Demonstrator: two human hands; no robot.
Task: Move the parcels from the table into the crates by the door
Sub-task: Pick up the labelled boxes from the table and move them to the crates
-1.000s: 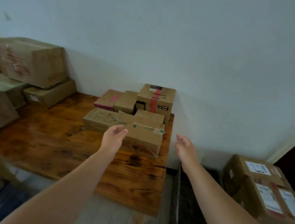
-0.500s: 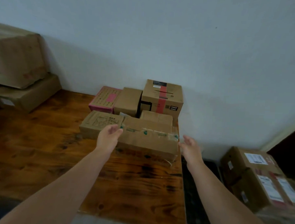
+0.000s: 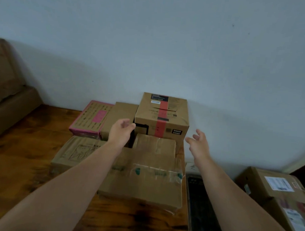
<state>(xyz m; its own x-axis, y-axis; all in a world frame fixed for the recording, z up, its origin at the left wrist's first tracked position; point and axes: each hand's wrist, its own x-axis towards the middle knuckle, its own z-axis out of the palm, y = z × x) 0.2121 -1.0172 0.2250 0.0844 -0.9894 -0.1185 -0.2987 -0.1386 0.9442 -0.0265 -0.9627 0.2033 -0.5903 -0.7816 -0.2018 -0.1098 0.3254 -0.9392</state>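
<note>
Both hands reach out over the table's (image 3: 20,170) far right corner, one on either side of a tall box (image 3: 163,115) with a red tape stripe that stands against the wall (image 3: 151,45). The left hand (image 3: 120,132) is open, fingers loosely bent, holding nothing. Its fingertips are at the tall box's left edge, and I cannot tell whether they touch it. The right hand (image 3: 198,146) is also open, fingers spread, holding nothing, clear of the tall box's right side and out past the table edge. Just in front of the tall box lies a small box (image 3: 155,143), and nearer still a wide box (image 3: 145,185) with clear tape across it. To the left of that sits a flat box (image 3: 73,152), and behind it are a pink box (image 3: 93,118) and a plain box (image 3: 121,110). A dark crate (image 3: 201,210) stands on the floor just right of the table, with labelled boxes (image 3: 277,192) beyond it.
</note>
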